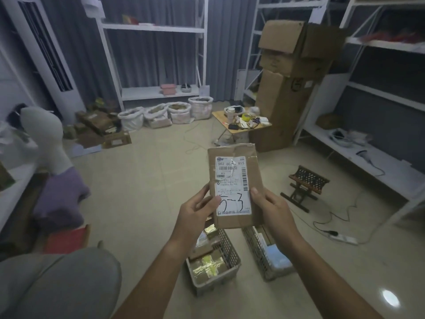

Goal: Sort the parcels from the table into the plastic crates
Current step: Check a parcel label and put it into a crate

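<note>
Tiled floor (147,180) lies under two plastic crates (230,254), above which a brown parcel (236,187) is gripped by both hands, left (195,210) and right (273,210). "502 60… 815" is printed on its white label (232,183), with a handwritten mark like "5-3".

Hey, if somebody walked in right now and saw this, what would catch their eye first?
Probably the brown parcel held up at centre, its white label facing the camera, the left hand and right hand gripping its lower edges. Below it on the floor stand two plastic crates, both already holding parcels. At the back right rises a tall stack of cardboard boxes.
</note>
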